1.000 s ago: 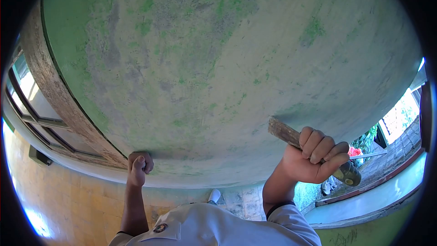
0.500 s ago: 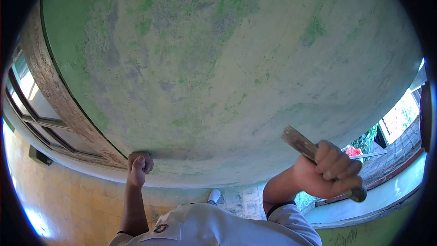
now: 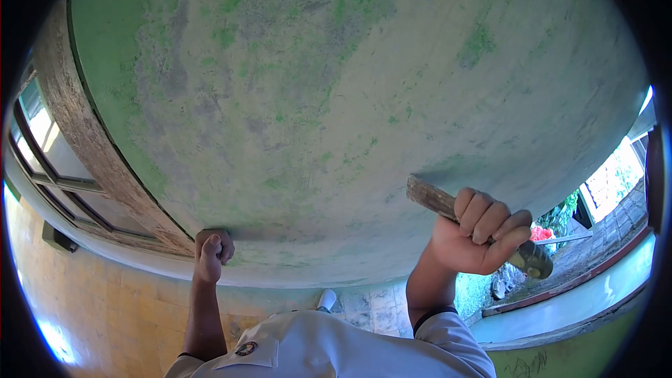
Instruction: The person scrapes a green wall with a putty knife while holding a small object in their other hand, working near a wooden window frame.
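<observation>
My right hand [image 3: 484,232] is wrapped round the handle of a worn scraper [image 3: 430,197]. Its flat end points up and left, touching or very close to the wall [image 3: 378,126]; the rounded butt sticks out below my fist. Faded green and grey-white paint covers the wall in patches, with bare-looking grey areas higher up. At the lower left, my left hand [image 3: 213,248] is closed in a fist against the wall, near the wooden frame. No object shows in that fist.
A weathered wooden frame [image 3: 105,140] with window panes runs along the left. Yellowish floor tiles [image 3: 133,308] lie below, with a dark box-like thing [image 3: 59,238] on the far left. To the right are a ledge [image 3: 581,266], pink-red flowers [image 3: 541,234] and a bright opening.
My right hand has moved left and slightly up with the scraper, bringing its flat end closer to the wall. My left fist stays almost where it was.
</observation>
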A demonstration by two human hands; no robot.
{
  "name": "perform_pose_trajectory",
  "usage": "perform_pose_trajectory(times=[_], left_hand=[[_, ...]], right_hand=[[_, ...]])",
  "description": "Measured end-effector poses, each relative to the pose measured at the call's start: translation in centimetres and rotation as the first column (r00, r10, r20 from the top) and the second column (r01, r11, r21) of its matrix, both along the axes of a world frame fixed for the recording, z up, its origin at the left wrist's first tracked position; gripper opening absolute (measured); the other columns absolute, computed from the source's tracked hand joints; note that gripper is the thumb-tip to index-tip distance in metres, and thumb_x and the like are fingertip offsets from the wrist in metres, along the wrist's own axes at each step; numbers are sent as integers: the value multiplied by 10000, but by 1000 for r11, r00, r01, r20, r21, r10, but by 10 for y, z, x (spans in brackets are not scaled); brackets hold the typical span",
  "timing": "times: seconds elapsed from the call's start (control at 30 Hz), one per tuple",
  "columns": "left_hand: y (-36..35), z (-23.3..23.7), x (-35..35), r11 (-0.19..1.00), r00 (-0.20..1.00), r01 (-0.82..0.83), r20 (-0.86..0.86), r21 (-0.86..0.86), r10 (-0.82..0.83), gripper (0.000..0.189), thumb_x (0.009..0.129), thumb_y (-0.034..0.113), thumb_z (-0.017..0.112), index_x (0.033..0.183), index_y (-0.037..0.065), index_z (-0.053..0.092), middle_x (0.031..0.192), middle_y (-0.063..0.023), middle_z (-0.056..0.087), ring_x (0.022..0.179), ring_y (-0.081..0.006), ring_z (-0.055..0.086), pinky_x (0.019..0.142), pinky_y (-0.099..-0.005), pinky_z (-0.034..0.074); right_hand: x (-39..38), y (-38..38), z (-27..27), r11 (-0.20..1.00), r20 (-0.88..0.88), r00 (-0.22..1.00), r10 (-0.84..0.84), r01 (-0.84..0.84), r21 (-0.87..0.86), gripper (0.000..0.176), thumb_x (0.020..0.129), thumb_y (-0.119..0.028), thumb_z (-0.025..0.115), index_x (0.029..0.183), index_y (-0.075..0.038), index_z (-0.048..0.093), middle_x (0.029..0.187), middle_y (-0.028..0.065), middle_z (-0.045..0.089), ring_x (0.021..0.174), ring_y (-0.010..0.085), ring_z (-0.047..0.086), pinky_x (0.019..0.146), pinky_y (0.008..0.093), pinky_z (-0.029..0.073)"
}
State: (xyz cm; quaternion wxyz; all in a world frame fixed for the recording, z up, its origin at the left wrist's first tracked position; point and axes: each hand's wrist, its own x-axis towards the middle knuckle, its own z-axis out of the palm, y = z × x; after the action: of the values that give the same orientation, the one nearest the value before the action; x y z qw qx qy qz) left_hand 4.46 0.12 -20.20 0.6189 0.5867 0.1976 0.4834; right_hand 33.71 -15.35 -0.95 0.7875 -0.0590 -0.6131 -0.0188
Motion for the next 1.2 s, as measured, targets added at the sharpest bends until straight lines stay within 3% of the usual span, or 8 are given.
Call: perform_pose_trajectory(times=[0.03,0.2,0.33,0.6,0.73,0.97,1.03,1.2], left_hand=[[0,0,1,1000,1000,-4,7,3,4,591,849,506,497,485,56,373,423,-14,348,382,-95,311,374,-246,208],[-1,4,1,1000,1000,-2,-7,1,2,588,855,499,491,486,55,385,420,-14,347,377,-95,310,374,-246,209],[-1,2,1,1000,1000,-3,15,13,3,584,858,495,489,488,53,398,419,-15,348,375,-95,311,374,-245,210],[0,1,1,1000,1000,-1,12,6,1,587,865,483,485,478,54,381,418,-15,344,371,-98,311,371,-247,211],[-1,2,1,1000,1000,2,13,8,-2,589,859,491,491,481,53,382,422,-16,344,373,-97,310,371,-247,208],[0,0,-1,1000,1000,9,10,4,-9,586,860,498,485,493,53,381,425,-18,344,378,-98,312,372,-247,211],[0,2,0,1000,1000,2,12,16,-2,584,858,497,486,494,52,382,427,-19,348,380,-98,313,374,-246,212],[1,2,-1,1000,1000,12,0,15,-12,578,859,489,483,496,49,391,428,-20,351,380,-99,314,377,-248,216]], right_hand=[[0,2,1,988,-10,993,119,-120,-93,299,956,-281,378,696,-134,379,510,-27,331,427,64,265,475,245,232],[1,-31,10,994,22,999,25,-27,103,307,944,-341,427,729,-128,369,518,-25,360,405,74,274,426,255,200],[-3,7,-3,999,21,1000,-12,13,-37,293,958,-339,397,765,-120,372,507,-27,344,405,73,267,418,251,196],[-3,-20,8,995,55,998,11,-17,100,304,959,-348,389,763,-118,358,504,-24,328,409,77,251,424,251,195],[-5,3,-5,995,30,999,22,-19,-94,301,957,-337,400,757,-118,347,510,-22,321,413,80,249,426,255,192],[-2,-12,4,999,61,998,-2,-1,53,281,958,-323,403,767,-120,367,522,-28,346,420,73,250,427,259,199],[-4,0,0,997,15,998,-65,65,-30,282,955,-330,408,768,-122,370,522,-27,355,419,74,248,429,259,204],[-2,-18,6,996,26,996,84,-85,42,296,960,-297,378,708,-141,371,516,-33,332,426,69,252,454,242,222]])
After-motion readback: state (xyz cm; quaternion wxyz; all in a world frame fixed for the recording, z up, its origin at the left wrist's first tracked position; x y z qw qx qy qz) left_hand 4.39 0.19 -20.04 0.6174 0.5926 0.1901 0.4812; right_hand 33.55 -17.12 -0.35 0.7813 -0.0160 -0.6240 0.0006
